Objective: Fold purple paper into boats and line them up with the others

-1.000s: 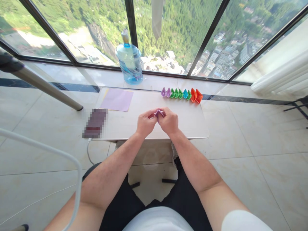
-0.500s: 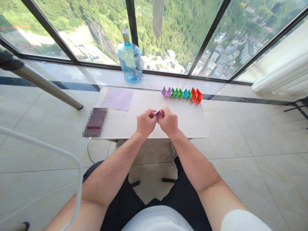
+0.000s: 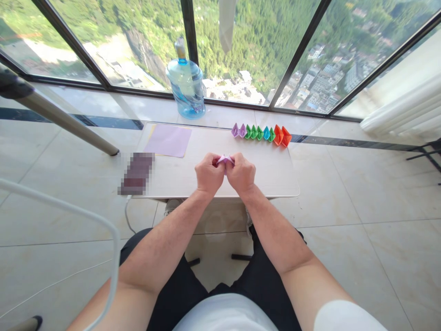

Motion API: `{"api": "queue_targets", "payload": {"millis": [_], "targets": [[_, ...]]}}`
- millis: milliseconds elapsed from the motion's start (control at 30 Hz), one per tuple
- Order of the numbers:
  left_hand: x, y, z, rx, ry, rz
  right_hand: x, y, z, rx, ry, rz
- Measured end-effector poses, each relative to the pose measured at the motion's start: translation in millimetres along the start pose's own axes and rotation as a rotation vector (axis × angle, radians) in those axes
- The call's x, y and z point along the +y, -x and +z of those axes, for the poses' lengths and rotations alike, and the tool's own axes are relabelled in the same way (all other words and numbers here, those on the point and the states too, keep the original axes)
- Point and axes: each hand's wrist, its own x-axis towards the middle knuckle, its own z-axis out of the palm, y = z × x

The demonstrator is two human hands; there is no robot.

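Both hands meet over the middle of a small white table (image 3: 268, 177). My left hand (image 3: 208, 175) and my right hand (image 3: 241, 174) are closed side by side, pinching a small folded piece of purple paper (image 3: 225, 159) between their fingertips. Most of the paper is hidden by the fingers. A row of several folded paper shapes (image 3: 262, 134), purple, green, blue and orange, stands along the table's far right edge. A flat stack of purple paper sheets (image 3: 168, 140) lies at the far left of the table.
A blurred dark phone-like object (image 3: 137, 174) lies on the table's left edge. A blue water jug (image 3: 186, 87) stands on the window sill behind. A metal pole (image 3: 58, 119) slants at left, a white cable (image 3: 86, 220) curves near my left arm.
Both hands have shifted very slightly and closed tighter round the purple paper. Nothing else on the table has moved.
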Motion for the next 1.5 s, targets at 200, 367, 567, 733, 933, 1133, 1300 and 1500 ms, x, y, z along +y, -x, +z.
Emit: {"api": "queue_targets", "payload": {"millis": [200,367,567,733,933,1133,1300,1500], "targets": [[-4,1,-1.0,-0.086,0.033,0.021,1,-2,-3,-0.001,-0.158,0.044],[-5,6,2.7,-0.085,0.071,0.082,-2,-4,-2,0.061,-0.289,0.145],[-4,9,7.1,-0.018,0.132,0.072,-6,-3,0,0.153,-0.428,0.179],[-2,11,7.3,0.008,0.172,0.067,-11,-2,1,0.228,-0.495,0.184],[4,14,6.2,-0.077,0.356,-0.033,-11,-2,1,0.23,-0.467,0.189],[8,4,-2.6,-0.326,0.832,-0.355,-3,-2,4,0.242,-0.453,0.189],[6,-7,-5.5,-0.375,0.906,-0.425,6,-1,5,0.2,-0.382,-0.009],[6,-6,-4.7,-0.377,0.906,-0.364,9,-5,0,0.252,-0.327,-0.206]]}}
